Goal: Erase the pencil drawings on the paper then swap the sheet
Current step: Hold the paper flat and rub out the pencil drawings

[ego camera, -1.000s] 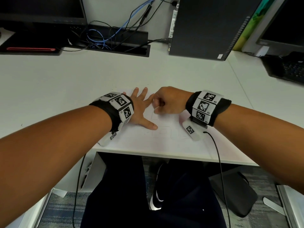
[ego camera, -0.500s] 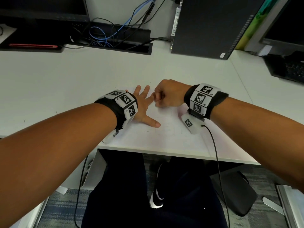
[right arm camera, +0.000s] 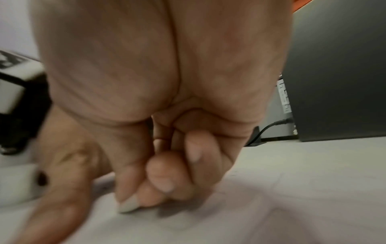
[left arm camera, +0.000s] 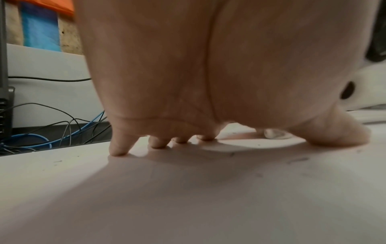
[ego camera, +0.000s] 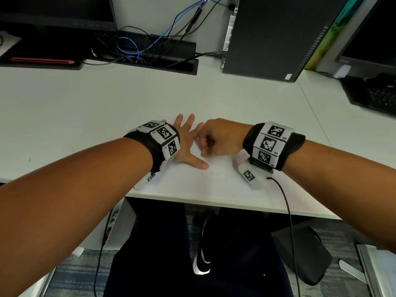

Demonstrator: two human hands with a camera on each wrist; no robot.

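Observation:
A white sheet of paper (ego camera: pixel 203 183) lies at the desk's front edge, with faint pencil lines (ego camera: pixel 216 171) near its middle. My left hand (ego camera: pixel 188 142) presses on the sheet's left part, fingers spread and straight; its fingertips (left arm camera: pixel 117 151) touch the paper. Just to its right, my right hand (ego camera: pixel 214 140) is curled into a fist and pinches a small white eraser (right arm camera: pixel 127 205) whose tip is down on the paper. The eraser (left arm camera: pixel 275 133) also shows beyond the left palm. Dark rubbings (left arm camera: pixel 296 160) lie scattered on the sheet.
A black computer tower (ego camera: pixel 278 35) stands at the back right, with a cable tray of blue and black wires (ego camera: pixel 150 50) at the back centre. A monitor base (ego camera: pixel 42 61) is at the back left and a keyboard (ego camera: pixel 377 93) at the far right. The desk edge (ego camera: pixel 214 202) runs just below my wrists.
My right hand slid away over the sheet, then back toward me and slightly left, still holding the eraser. The left hand has stayed pressed on the paper.

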